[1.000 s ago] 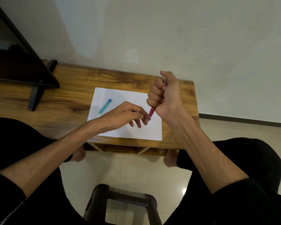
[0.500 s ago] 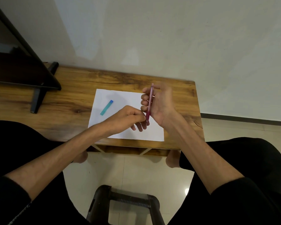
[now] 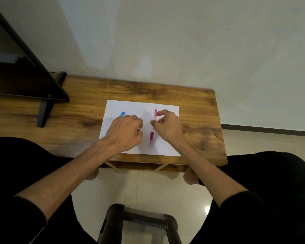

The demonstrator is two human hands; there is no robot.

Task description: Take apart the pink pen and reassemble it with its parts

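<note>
- pink pen (image 3: 153,126) is lying flat on the white paper sheet (image 3: 141,107) on the wooden table (image 3: 77,110), looks whole from here: tip, dark pink grip, clear pink barrel all in one line
- long axis runs near/far, almost straight away from me w/ a slight lean to the right at the far end; writing tip points back toward me, clicker end toward the wall
- my right hand (image 3: 166,126) is the nearer one by far, thumb + index pinched on the upper barrel, other fingers curled loose
- left hand (image 3: 125,132) sits just beside the pen on its left, not touching afaict. Fingers curled in; can't tell if anything's inside
- small blue-green piece (image 3: 122,114) peeks out past the left knuckles, prob a cap, not sure
- imo next grab comes along the barrel from the right side, left hand takes the grip end
</note>
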